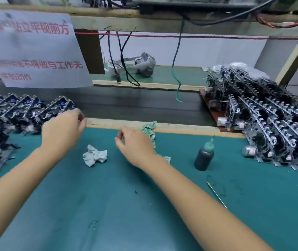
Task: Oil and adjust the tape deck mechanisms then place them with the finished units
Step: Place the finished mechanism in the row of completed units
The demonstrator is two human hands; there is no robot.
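Dark oil bottle (204, 156), green-capped

Illumination is even, diffuse and moderately bright; its source is not visible. Shadows on the green mat (108, 205) are faint and soft-edged. The left hand (63, 129) shows motion blur at its fingertips. The paper sign (32, 49) in the upper left is soft, with part of its red text smeared. Wide-angle distortion bends the wooden beam (162, 26) along the top and stretches both forearms toward the lower corners.
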